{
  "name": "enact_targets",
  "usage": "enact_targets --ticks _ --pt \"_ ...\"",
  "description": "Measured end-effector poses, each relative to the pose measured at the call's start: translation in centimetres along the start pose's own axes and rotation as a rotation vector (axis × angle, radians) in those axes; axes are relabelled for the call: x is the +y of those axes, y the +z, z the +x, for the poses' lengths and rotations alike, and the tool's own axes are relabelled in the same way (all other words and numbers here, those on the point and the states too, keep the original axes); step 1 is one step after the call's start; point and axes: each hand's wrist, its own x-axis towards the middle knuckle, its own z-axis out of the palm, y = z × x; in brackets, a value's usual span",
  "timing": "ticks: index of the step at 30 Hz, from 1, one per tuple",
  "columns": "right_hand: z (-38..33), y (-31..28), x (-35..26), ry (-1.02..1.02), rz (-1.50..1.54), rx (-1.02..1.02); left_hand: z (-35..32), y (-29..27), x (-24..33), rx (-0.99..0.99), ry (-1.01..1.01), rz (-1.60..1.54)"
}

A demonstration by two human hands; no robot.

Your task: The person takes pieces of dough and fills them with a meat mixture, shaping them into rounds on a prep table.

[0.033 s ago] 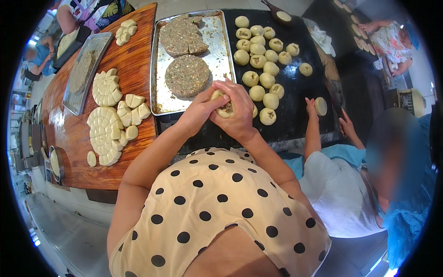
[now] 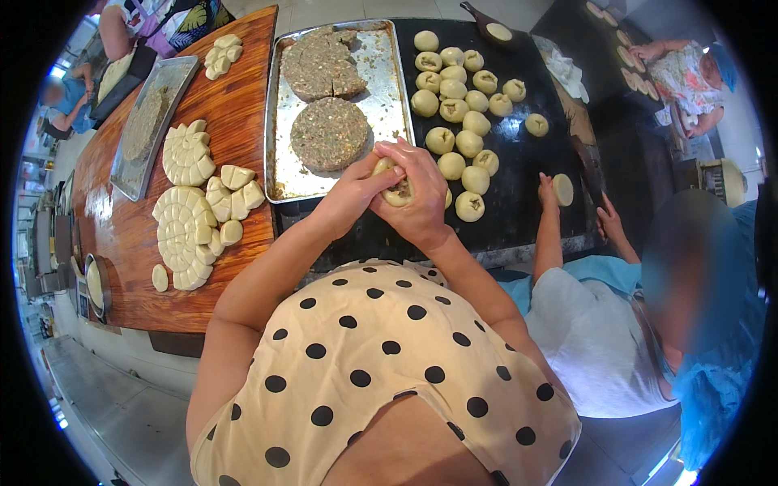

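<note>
Both my hands are closed around one filled dough ball (image 2: 399, 193), in front of the metal tray. My left hand (image 2: 356, 194) wraps its left side, with the thumb lying over the top. My right hand (image 2: 417, 190) cups the far and right side, fingers bent over it. Brown filling shows at the ball's opening between my hands. On the metal tray (image 2: 275, 154), just beyond, lie a round slab of minced filling (image 2: 329, 134) and a larger, partly cut slab (image 2: 320, 65). Several filled dough balls (image 2: 468, 143) stand on the black surface to the right of my hands.
Cut dough pieces (image 2: 182, 231) lie on the wooden table (image 2: 121, 275), with a second tray (image 2: 154, 130) behind. A round pan (image 2: 97, 285) sits at its near left edge. Close on my right, a co-worker's hand (image 2: 548, 191) holds a flat dough round (image 2: 563, 189). Other people work farther off.
</note>
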Motion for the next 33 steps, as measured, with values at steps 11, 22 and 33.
enact_targets --ticks 11,22,33 --pt "0.9 2.0 0.3 0.263 0.34 0.236 1.9 1.3 -0.7 0.233 0.352 0.334" --pt "1.2 0.5 -0.5 0.046 0.303 0.113 -0.4 1.4 5.0 -0.026 0.22 -0.024" --pt "1.9 0.5 -2.9 -0.017 0.253 0.037 0.4 1.9 -0.3 -0.016 0.118 -0.754"
